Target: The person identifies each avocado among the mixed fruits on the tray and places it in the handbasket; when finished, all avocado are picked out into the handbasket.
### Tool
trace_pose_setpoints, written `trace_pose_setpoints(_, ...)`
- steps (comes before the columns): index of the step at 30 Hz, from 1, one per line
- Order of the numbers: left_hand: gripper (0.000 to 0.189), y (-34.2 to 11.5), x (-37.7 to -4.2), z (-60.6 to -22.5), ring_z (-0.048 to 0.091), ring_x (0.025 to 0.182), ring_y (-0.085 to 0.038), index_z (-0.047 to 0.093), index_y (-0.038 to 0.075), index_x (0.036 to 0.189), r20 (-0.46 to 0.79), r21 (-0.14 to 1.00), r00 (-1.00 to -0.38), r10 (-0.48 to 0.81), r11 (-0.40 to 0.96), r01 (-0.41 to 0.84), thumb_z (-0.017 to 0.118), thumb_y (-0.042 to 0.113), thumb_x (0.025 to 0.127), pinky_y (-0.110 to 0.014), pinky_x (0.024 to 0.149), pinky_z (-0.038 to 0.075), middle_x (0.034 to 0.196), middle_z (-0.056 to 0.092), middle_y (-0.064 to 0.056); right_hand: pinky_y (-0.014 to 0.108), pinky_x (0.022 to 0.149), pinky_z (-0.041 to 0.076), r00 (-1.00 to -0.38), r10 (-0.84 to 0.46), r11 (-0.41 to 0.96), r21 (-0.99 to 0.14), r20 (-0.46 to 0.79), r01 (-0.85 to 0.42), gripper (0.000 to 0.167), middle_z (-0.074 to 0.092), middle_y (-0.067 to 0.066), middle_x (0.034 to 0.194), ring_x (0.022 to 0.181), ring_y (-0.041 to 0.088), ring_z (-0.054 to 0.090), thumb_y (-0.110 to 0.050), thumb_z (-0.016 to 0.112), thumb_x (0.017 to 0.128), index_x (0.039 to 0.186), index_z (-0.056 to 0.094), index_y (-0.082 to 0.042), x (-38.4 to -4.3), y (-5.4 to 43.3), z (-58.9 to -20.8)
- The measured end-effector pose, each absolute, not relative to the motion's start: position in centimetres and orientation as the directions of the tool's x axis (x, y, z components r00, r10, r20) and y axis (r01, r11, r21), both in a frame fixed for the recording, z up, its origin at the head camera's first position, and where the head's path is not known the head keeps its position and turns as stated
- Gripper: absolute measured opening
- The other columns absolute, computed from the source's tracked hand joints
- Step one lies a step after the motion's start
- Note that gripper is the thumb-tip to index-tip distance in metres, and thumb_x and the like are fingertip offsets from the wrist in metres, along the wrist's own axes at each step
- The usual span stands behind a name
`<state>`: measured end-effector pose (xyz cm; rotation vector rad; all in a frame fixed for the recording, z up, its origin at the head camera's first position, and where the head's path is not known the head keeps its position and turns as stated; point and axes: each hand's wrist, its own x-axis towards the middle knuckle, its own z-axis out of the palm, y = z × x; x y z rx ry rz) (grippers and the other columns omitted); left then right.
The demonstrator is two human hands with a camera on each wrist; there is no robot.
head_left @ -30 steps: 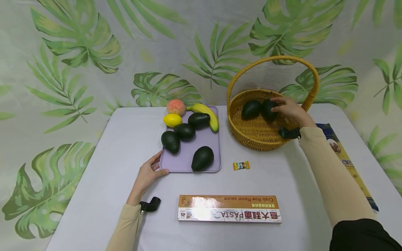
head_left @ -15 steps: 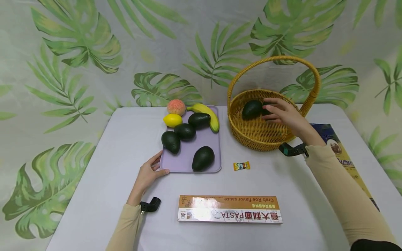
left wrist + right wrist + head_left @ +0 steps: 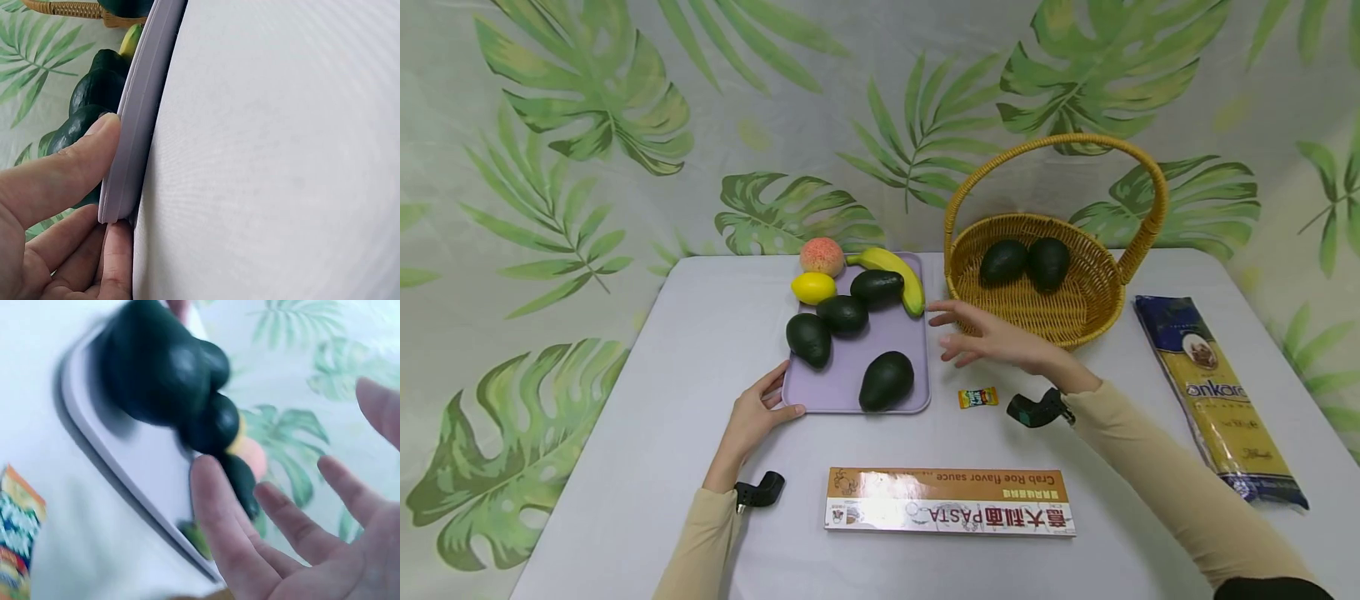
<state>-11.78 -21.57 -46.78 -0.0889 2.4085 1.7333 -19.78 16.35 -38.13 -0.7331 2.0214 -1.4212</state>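
Observation:
My left hand holds the near left corner of a lilac tray. In the left wrist view the thumb lies along the tray's rim, with the fingers round the corner. On the tray lie several avocados, among them a single one near the front edge, plus a banana, a lemon and a peach. Between tray and basket hovers my right hand, fingers spread and holding nothing. Two avocados sit side by side inside the wicker basket.
The basket's tall arched handle rises at the back right. A small wrapped candy lies right of the tray. A pasta box lies at the front, and a blue and yellow ankara packet at the right.
My right hand has let go of an avocado in the basket and moved left and nearer, out over the tray's right side. The left hand has stayed at the tray corner.

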Motion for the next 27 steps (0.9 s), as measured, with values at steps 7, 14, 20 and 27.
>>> trace_pose_setpoints(7,0.080,-21.6,-11.8,-46.8,0.043,0.128,-0.035,0.034,0.004,0.148,-0.172,0.937,-0.984,0.051,0.317,-0.147,0.076,0.003,0.080,-0.035,0.100,0.041,0.145,0.037,-0.026,0.051,0.092,0.048,-0.574,-0.800,0.338,-0.922,-0.175,-0.189,0.065,0.024,0.017,0.152,0.115,0.041,0.052,-0.028,0.061,0.095,0.150,0.029,-0.019,-19.8,12.8,-39.5)
trace_pose_setpoints(14,0.080,-21.7,-11.8,-46.8,0.043,0.128,-0.035,0.035,0.004,0.148,-0.172,0.936,-0.984,0.050,0.319,-0.147,0.076,0.003,0.080,-0.034,0.100,0.041,0.145,0.037,-0.026,0.048,0.104,0.035,-0.545,-0.824,0.434,-0.791,-0.154,-0.432,0.061,0.036,0.009,0.146,0.133,0.026,0.031,-0.032,0.066,0.091,0.145,0.043,-0.016,-20.0,9.6,-40.4)
trace_pose_setpoints(20,0.080,-21.6,-11.8,-46.9,0.043,0.129,-0.035,0.034,0.005,0.148,-0.181,0.935,-0.982,0.047,0.318,-0.157,0.077,0.004,0.080,-0.034,0.100,0.041,0.145,0.036,-0.026,0.044,0.101,0.035,-0.540,-0.815,0.489,-0.750,-0.211,-0.445,0.048,0.040,0.013,0.138,0.124,0.026,0.037,-0.024,0.068,0.090,0.135,0.053,-0.020,-19.7,8.2,-40.8)
trace_pose_setpoints(27,0.080,-21.6,-11.8,-46.9,0.043,0.129,-0.035,0.035,0.005,0.148,-0.177,0.938,-0.983,0.045,0.312,-0.154,0.077,0.004,0.080,-0.034,0.101,0.041,0.145,0.037,-0.025,0.040,0.098,0.037,-0.583,-0.808,0.412,-0.790,-0.086,-0.455,0.044,0.051,0.006,0.131,0.117,0.022,0.042,-0.019,0.069,0.089,0.131,0.057,-0.016,-20.2,9.0,-40.2)
